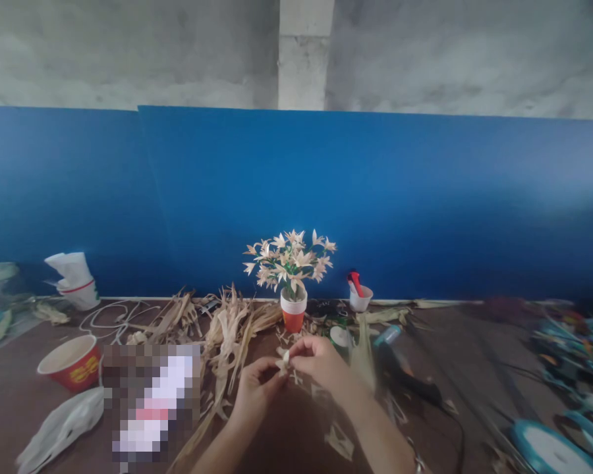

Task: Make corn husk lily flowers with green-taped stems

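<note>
My left hand [255, 390] and my right hand [317, 361] meet over the brown table, both pinching a small pale husk flower [283, 360] between the fingertips. Just behind them stands a small orange and white pot [293, 313] filled with a bunch of finished pale husk flowers [289, 258]. Dried corn husk strips [227, 326] lie spread to the left of my hands. Cut husk scraps [340, 441] lie on the table beneath my right wrist.
A glue gun [400, 362] with its cord lies right of my hands, beside a green tape roll [340, 337]. A white cup with a red tool [360, 294] stands at the blue wall. A red paper bowl [72, 361], a white bag [62, 428] and stacked cups [76, 283] sit left. Ribbon spools [548, 451] lie right.
</note>
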Demonstrator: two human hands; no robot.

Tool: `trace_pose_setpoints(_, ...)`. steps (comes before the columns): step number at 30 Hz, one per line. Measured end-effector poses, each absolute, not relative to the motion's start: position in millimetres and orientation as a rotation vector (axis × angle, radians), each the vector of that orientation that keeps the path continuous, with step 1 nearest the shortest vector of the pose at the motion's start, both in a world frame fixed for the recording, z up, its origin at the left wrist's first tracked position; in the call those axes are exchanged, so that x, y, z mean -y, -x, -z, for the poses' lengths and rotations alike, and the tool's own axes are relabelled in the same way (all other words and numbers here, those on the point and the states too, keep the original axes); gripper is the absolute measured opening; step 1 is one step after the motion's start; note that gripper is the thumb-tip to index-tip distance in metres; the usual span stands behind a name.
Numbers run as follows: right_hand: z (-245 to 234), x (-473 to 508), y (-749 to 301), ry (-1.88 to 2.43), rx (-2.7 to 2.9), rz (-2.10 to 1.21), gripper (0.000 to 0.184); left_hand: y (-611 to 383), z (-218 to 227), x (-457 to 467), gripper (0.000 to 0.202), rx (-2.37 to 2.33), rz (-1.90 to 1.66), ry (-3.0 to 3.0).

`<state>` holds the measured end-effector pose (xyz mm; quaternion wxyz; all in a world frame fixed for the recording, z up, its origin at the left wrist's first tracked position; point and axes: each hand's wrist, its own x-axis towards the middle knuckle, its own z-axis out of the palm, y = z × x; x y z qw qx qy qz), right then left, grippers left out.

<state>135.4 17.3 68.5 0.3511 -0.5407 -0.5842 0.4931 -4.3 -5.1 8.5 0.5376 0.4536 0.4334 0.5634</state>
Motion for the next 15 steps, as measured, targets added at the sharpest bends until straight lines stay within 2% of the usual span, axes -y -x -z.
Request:
trace_pose_setpoints(7,-66.6,-15.8,-133.2,1.473,1.581,-1.141,0.01,7.5,2.8,1.4,0.022,-1.114,-1.346,-1.252)
trace_pose_setpoints(15,-58.7,-15.0,-133.2,1.517,1.652,-0.982,0.012,6.4,-4.7,5.4,0.017,-1.23,-1.342,-1.336)
